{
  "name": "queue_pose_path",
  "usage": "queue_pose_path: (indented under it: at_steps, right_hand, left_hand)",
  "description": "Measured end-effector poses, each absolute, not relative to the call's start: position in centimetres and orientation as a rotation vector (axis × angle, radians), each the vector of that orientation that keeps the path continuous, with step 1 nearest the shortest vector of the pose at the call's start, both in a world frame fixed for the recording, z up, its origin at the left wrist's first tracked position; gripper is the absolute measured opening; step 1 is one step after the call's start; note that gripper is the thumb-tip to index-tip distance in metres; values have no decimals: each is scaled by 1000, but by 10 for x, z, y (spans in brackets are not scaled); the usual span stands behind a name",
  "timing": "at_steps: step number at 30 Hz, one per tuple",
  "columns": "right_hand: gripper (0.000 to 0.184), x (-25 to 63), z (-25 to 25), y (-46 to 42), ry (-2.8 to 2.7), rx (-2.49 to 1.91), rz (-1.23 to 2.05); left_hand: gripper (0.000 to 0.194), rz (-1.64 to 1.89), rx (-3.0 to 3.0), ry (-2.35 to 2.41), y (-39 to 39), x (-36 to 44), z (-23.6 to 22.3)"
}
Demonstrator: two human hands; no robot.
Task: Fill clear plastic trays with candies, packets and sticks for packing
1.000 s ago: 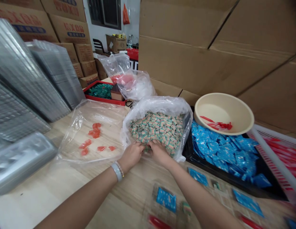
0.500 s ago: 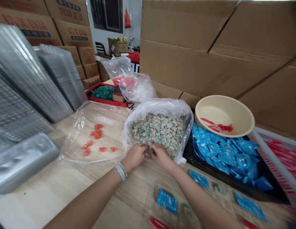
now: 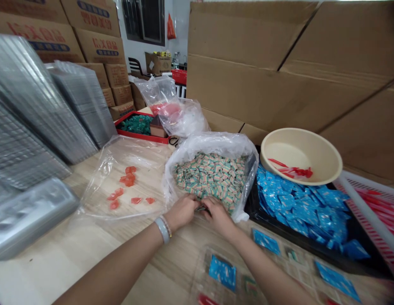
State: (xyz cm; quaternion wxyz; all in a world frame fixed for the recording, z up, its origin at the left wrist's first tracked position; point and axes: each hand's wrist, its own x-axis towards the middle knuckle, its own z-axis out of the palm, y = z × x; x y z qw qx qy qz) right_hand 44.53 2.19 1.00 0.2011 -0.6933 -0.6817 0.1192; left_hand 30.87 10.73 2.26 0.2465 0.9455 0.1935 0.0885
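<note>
A clear plastic bag (image 3: 216,146) lies open on the wooden table, full of small cream, teal and pink striped sweets (image 3: 212,180). My left hand (image 3: 181,212) and my right hand (image 3: 217,215) meet at the bag's front edge. Between their fingertips is a small striped piece (image 3: 202,208), partly hidden by the fingers. To the left, several red-orange jelly sweets (image 3: 129,180) lie on a clear plastic sheet (image 3: 100,199). Blue sachets (image 3: 301,209) fill a black tray (image 3: 314,250) to the right.
Stacks of clear plastic trays (image 3: 41,110) stand at the left. Behind the bag are a red tray of green sweets (image 3: 133,125) and more plastic bags (image 3: 174,112). A cream bowl (image 3: 298,148) holds red sticks. Clear blister trays (image 3: 222,273) lie near the table's front.
My hands have come closer together at the bag's edge, and a small striped piece now shows between their fingertips. The view has shifted slightly.
</note>
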Motion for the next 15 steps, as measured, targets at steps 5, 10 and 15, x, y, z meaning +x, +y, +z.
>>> queue_pose_path:
  at_steps: [5, 10, 15]
  right_hand:
    - [15, 443, 12, 23, -1953, -1978, 276]
    - [21, 443, 15, 26, -1997, -1957, 313]
    - [21, 447, 16, 18, -1840, -1883, 401]
  left_hand:
    - [31, 313, 2453, 609, 108, 303, 23]
    - [28, 319, 2435, 652, 106, 297, 25]
    - [25, 518, 2249, 964, 121, 287, 34]
